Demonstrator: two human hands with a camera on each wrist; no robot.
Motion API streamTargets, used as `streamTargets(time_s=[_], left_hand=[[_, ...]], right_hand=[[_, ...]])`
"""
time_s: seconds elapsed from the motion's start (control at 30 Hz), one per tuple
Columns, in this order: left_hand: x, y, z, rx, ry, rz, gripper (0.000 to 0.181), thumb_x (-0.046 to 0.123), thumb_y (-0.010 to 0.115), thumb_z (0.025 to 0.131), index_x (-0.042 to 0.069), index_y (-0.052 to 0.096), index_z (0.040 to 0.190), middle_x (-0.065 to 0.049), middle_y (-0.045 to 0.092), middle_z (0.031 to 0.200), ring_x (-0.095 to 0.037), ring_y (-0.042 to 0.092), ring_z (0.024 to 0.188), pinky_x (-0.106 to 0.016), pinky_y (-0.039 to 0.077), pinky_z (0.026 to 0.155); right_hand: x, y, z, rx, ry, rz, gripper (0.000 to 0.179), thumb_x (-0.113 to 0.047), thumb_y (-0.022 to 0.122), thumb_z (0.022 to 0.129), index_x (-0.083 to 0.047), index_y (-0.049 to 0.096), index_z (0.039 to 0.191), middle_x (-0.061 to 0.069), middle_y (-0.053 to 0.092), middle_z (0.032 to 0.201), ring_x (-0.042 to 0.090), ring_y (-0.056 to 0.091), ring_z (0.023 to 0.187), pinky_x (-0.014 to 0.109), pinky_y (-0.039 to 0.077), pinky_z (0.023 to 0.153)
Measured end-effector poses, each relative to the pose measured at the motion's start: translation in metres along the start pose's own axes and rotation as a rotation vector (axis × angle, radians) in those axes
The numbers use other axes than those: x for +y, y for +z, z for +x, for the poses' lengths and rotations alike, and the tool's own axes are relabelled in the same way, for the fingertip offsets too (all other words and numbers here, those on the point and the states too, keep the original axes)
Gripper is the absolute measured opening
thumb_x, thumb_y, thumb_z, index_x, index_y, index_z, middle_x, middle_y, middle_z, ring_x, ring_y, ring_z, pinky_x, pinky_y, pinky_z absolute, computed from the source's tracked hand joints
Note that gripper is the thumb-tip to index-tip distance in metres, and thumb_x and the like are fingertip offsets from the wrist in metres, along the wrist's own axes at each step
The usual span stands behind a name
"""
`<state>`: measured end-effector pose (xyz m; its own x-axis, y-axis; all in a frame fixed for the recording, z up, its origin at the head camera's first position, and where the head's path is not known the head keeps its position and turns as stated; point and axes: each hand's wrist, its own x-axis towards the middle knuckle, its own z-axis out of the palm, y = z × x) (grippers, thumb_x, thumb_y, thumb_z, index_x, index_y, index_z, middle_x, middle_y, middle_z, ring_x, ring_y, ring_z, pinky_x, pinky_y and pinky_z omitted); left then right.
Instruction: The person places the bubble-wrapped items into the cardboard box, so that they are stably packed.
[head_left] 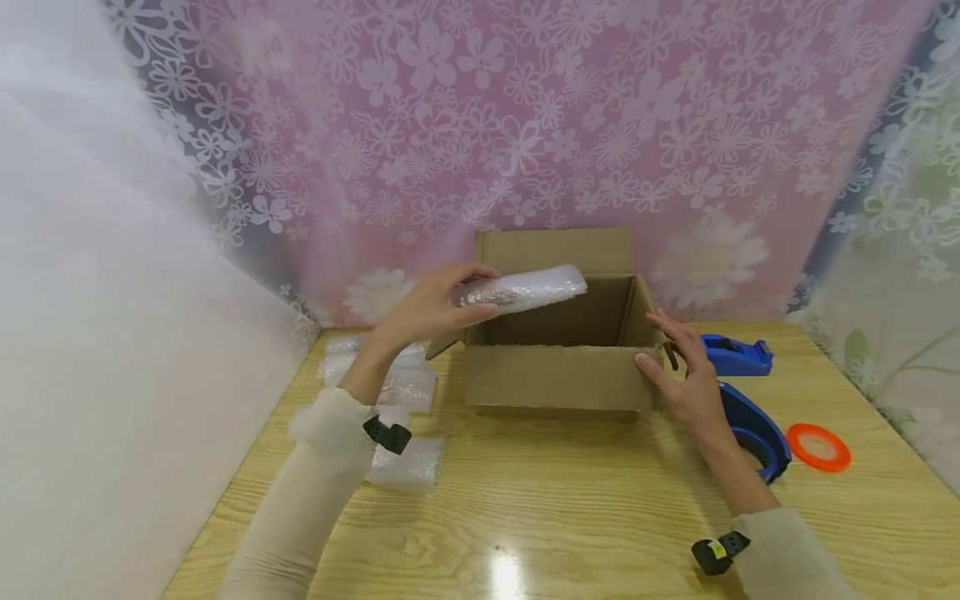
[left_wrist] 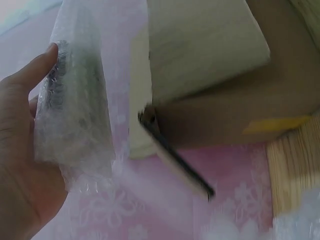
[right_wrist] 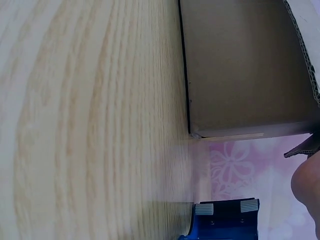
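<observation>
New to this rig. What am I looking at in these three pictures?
No robot here, just bare human hands. The left hand holds a bubble-wrapped item near an open cardboard box; the right hand holds the box's right side. The head picture looks forward and down; the others come from wrist cameras. On the wooden table, more bubble-wrapped packs lie to the left; to the right are two blue tools, perhaps tape dispensers, and an orange ring.
</observation>
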<state>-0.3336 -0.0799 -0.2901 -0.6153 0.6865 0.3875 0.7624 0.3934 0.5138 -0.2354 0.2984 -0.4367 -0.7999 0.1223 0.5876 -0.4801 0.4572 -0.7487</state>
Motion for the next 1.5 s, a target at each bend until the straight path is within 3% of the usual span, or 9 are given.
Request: streamTargets(time_s=[0.1, 0.27, 0.37, 0.53, 0.7, 0.9, 1.13, 1.3, 1.5], left_hand=[[0.006, 0.012, 0.013, -0.037, -0.004, -0.024, 0.055, 0.052, 0.071, 0.097, 0.025, 0.060, 0.144, 0.013, 0.060, 0.143, -0.008, 0.053, 0.136, -0.037, 0.042, 0.115], [0.008, 0.034, 0.033, -0.063, -0.024, 0.037, 0.056, 0.060, 0.069, 0.094, 0.032, 0.060, 0.142, 0.012, 0.061, 0.142, -0.008, 0.056, 0.131, -0.038, 0.047, 0.109], [0.006, 0.046, 0.041, -0.087, -0.015, 0.051, 0.056, 0.057, 0.070, 0.096, 0.028, 0.061, 0.143, 0.009, 0.062, 0.142, -0.010, 0.057, 0.132, -0.036, 0.048, 0.108], [-0.002, 0.064, 0.047, -0.114, -0.011, 0.007, 0.054, 0.045, 0.075, 0.096, 0.020, 0.061, 0.142, 0.003, 0.062, 0.144, -0.014, 0.055, 0.136, -0.033, 0.044, 0.114], [-0.010, 0.079, 0.047, -0.120, -0.062, 0.024, 0.053, 0.046, 0.077, 0.094, 0.023, 0.062, 0.140, 0.005, 0.064, 0.141, -0.013, 0.056, 0.133, -0.033, 0.045, 0.112], [-0.014, 0.085, 0.047, -0.124, -0.093, 0.047, 0.053, 0.045, 0.080, 0.091, 0.025, 0.064, 0.138, 0.006, 0.065, 0.138, -0.014, 0.058, 0.131, -0.034, 0.047, 0.110], [-0.015, 0.089, 0.050, -0.197, -0.088, 0.095, 0.049, 0.035, 0.080, 0.094, 0.018, 0.066, 0.137, 0.000, 0.066, 0.140, -0.018, 0.060, 0.131, -0.033, 0.047, 0.111], [-0.015, 0.090, 0.052, -0.216, -0.093, 0.110, 0.049, 0.036, 0.079, 0.094, 0.019, 0.065, 0.138, -0.001, 0.065, 0.142, -0.019, 0.058, 0.134, -0.034, 0.045, 0.113], [-0.012, 0.089, 0.053, -0.246, -0.104, 0.099, 0.053, 0.033, 0.078, 0.096, 0.019, 0.061, 0.143, -0.003, 0.058, 0.151, -0.025, 0.055, 0.138, -0.040, 0.044, 0.115]], right_hand=[[0.001, 0.001, 0.001, 0.005, 0.000, 0.011, 0.064, -0.001, 0.072, 0.096, -0.018, 0.053, 0.154, 0.004, 0.040, 0.164, 0.007, 0.033, 0.147, 0.016, 0.032, 0.105], [0.001, 0.004, 0.002, 0.009, 0.002, 0.020, 0.063, 0.000, 0.071, 0.097, -0.013, 0.051, 0.155, 0.010, 0.038, 0.164, 0.007, 0.033, 0.147, 0.016, 0.032, 0.106], [0.000, 0.005, 0.001, 0.007, 0.017, 0.016, 0.063, -0.001, 0.071, 0.097, -0.015, 0.051, 0.155, 0.009, 0.038, 0.164, 0.007, 0.033, 0.147, 0.016, 0.031, 0.107], [-0.016, 0.006, -0.001, -0.006, 0.032, 0.033, 0.061, -0.003, 0.071, 0.098, -0.014, 0.052, 0.154, 0.009, 0.038, 0.165, 0.006, 0.032, 0.147, 0.017, 0.032, 0.106], [-0.033, 0.006, -0.005, -0.009, 0.015, 0.051, 0.059, -0.001, 0.070, 0.097, -0.009, 0.052, 0.153, 0.015, 0.039, 0.163, 0.002, 0.035, 0.143, 0.016, 0.033, 0.105], [-0.037, 0.005, -0.005, -0.013, 0.020, 0.039, 0.058, -0.003, 0.070, 0.098, -0.010, 0.053, 0.153, 0.012, 0.039, 0.163, 0.003, 0.034, 0.144, 0.016, 0.032, 0.105], [-0.040, 0.003, -0.006, -0.010, 0.013, 0.027, 0.058, -0.002, 0.071, 0.097, -0.009, 0.053, 0.152, 0.015, 0.039, 0.163, 0.002, 0.035, 0.143, 0.016, 0.032, 0.106], [-0.042, 0.002, -0.006, -0.014, 0.009, 0.026, 0.059, -0.001, 0.070, 0.098, -0.008, 0.052, 0.153, 0.017, 0.038, 0.163, 0.002, 0.034, 0.143, 0.017, 0.031, 0.107], [-0.027, 0.001, -0.004, -0.012, 0.027, 0.013, 0.060, -0.003, 0.070, 0.098, -0.012, 0.052, 0.154, 0.010, 0.038, 0.165, 0.004, 0.033, 0.145, 0.018, 0.031, 0.107]])
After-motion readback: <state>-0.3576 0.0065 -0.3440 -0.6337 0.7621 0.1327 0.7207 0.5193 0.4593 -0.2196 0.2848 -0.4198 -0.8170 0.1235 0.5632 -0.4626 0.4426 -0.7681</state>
